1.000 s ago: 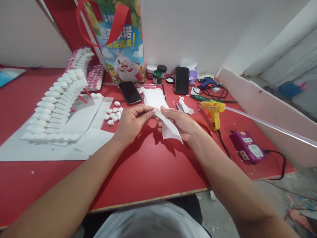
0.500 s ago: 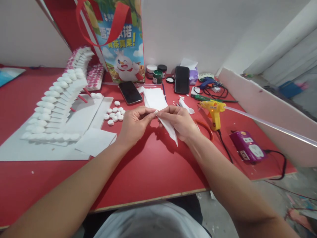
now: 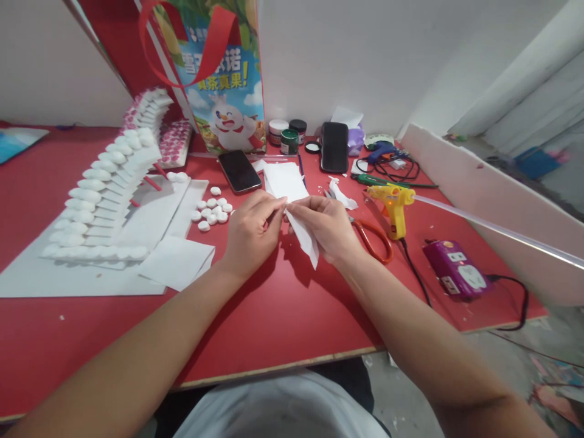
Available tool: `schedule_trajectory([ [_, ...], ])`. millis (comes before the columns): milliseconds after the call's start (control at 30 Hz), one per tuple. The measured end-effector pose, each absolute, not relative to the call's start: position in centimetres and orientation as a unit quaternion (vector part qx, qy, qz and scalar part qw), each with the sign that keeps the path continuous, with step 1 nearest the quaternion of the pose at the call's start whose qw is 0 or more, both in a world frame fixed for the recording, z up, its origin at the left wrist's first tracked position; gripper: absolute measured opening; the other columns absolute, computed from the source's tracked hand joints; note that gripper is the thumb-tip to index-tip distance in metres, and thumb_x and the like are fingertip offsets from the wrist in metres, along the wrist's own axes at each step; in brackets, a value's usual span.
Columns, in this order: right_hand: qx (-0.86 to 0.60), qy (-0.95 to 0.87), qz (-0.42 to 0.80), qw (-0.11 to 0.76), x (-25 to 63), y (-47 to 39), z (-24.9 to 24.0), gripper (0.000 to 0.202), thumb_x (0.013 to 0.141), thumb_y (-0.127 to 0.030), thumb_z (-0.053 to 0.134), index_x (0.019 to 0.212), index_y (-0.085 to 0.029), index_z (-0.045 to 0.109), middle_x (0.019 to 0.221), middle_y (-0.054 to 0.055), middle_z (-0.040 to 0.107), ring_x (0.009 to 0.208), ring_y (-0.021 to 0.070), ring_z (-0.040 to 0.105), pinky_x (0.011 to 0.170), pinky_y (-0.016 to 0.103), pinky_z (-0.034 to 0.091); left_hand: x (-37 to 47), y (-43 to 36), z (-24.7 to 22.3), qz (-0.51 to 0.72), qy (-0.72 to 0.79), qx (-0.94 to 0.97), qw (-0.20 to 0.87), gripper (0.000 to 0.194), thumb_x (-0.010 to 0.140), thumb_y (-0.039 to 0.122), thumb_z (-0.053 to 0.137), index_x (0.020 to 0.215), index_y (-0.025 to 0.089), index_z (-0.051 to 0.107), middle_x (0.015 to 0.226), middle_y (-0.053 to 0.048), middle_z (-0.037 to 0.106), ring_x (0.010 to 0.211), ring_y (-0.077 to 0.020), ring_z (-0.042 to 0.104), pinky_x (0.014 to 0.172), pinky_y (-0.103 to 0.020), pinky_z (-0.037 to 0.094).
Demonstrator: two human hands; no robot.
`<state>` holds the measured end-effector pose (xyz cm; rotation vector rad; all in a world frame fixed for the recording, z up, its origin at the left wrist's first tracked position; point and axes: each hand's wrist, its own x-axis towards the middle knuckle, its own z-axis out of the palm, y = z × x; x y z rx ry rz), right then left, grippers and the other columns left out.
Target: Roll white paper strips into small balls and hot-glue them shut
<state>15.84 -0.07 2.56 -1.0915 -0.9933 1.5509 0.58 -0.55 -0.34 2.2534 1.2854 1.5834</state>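
Note:
A thin white paper strip (image 3: 306, 242) hangs slantwise between my hands, its loose end pointing down toward me. My right hand (image 3: 327, 226) is closed in a pinch on the strip's upper part. The fingertips of my left hand (image 3: 253, 228) pinch the strip's top end, right against the right fingertips; the exact spot they grip is mostly hidden. Just beyond my hands lies a stack of white paper sheets (image 3: 285, 180). Several small white rounded pieces (image 3: 212, 213) are grouped to the left of my left hand. Scissors with orange handles (image 3: 375, 240) rest beside my right wrist.
At left stands a curved white model (image 3: 107, 182) edged with white rounded pieces. A yellow glue gun (image 3: 396, 210) and a purple power socket (image 3: 458, 271) are at right. Behind are a phone (image 3: 239, 171), paint jars (image 3: 289, 141), a black case (image 3: 334, 148) and a printed bag (image 3: 228, 79).
My left hand has turned slightly, its fingers more upright at the pinch. The paper strip's loose end has swung a little left. My right hand has shifted slightly, showing more of the scissors.

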Motion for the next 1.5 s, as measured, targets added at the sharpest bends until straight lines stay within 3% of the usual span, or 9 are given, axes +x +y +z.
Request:
schedule_trajectory([
  [133,-0.446,-0.422,0.612,0.498,15.8,-0.1,2.5,0.027,0.066,-0.034,0.088,0.072,-0.016,0.069,0.057,0.001,0.069,0.047,0.0111,0.060,0.046,0.022,0.046,0.5,-0.6,-0.3,0.504,0.401,0.764,0.032,0.026,0.103,0.024,0.052,0.109,0.018,0.077,0.091,-0.008,0.074,0.084,-0.0185,0.067,0.078,-0.033,0.055],
  [400,-0.435,-0.521,0.548,0.489,16.5,0.1,2.6,0.022,0.076,-0.035,0.080,0.076,-0.018,0.067,0.064,0.001,0.071,0.055,0.0137,0.065,0.053,0.026,0.049,0.7,-0.6,0.0,0.547,0.415,0.660,0.305,0.018,0.095,0.032,0.069,0.100,0.020,0.081,0.094,-0.006,0.076,0.076,-0.0151,0.068,0.075,-0.030,0.058],
  [567,-0.473,-0.591,0.441,0.483,16.5,0.1,2.3,0.015,0.079,-0.027,0.079,0.072,-0.017,0.071,0.069,0.002,0.072,0.062,0.0132,0.062,0.061,0.026,0.049,0.6,-0.5,0.1,0.552,0.422,0.650,0.307,0.011,0.091,0.026,0.072,0.089,0.019,0.081,0.086,-0.003,0.075,0.069,-0.0129,0.064,0.070,-0.027,0.057],
  [700,-0.453,-0.478,0.610,0.441,17.4,0.6,3.0,0.027,0.086,-0.042,0.078,0.082,-0.017,0.067,0.073,0.005,0.074,0.063,0.0182,0.070,0.061,0.029,0.055,0.6,-0.6,0.4,0.558,0.432,0.652,0.279,0.011,0.092,0.020,0.068,0.091,0.017,0.078,0.089,-0.003,0.074,0.073,-0.0131,0.066,0.073,-0.026,0.057],
  [933,-0.320,-0.319,0.850,0.271,18.7,1.7,3.6,0.044,0.111,-0.040,0.025,0.104,-0.015,0.061,0.085,0.012,0.075,0.069,0.0215,0.074,0.075,0.044,0.064,0.3,-0.5,0.5,0.539,0.442,0.658,0.285,0.011,0.093,0.022,0.067,0.091,0.019,0.076,0.094,-0.003,0.075,0.086,-0.0159,0.069,0.084,-0.028,0.056],
  [1067,-0.294,-0.335,0.842,0.303,18.3,1.3,3.2,0.028,0.108,-0.035,0.045,0.102,-0.015,0.065,0.074,0.002,0.066,0.052,0.0091,0.055,0.060,0.026,0.057,0.3,-0.5,0.5,0.546,0.441,0.640,0.313,0.010,0.092,0.023,0.068,0.090,0.019,0.077,0.093,-0.003,0.075,0.086,-0.0161,0.068,0.082,-0.027,0.055],
  [1167,-0.307,-0.358,0.815,0.336,18.1,1.1,2.9,0.019,0.094,-0.032,0.072,0.101,-0.015,0.069,0.067,-0.005,0.056,0.048,0.0035,0.039,0.052,0.018,0.045,0.4,-0.4,0.5,0.547,0.453,0.600,0.368,0.010,0.090,0.026,0.071,0.091,0.019,0.077,0.088,-0.002,0.075,0.081,-0.0152,0.066,0.079,-0.027,0.054],
  [1300,-0.372,-0.434,0.717,0.399,17.6,0.9,2.7,0.038,0.079,-0.034,0.086,0.108,-0.015,0.071,0.073,-0.004,0.063,0.057,0.0061,0.052,0.056,0.021,0.045,0.9,-0.4,0.2,0.556,0.465,0.519,0.454,0.018,0.083,0.034,0.078,0.093,0.018,0.079,0.079,-0.001,0.073,0.070,-0.0133,0.060,0.071,-0.027,0.051],
  [1500,-0.464,-0.574,0.542,0.401,17.1,0.7,2.6,0.030,0.083,-0.041,0.079,0.093,-0.017,0.064,0.072,-0.003,0.066,0.060,0.0096,0.056,0.059,0.025,0.046,1.2,-0.3,-0.4,0.574,0.461,0.451,0.505,0.017,0.079,0.031,0.080,0.088,0.017,0.079,0.074,-0.001,0.069,0.067,-0.0109,0.055,0.069,-0.026,0.047],
])
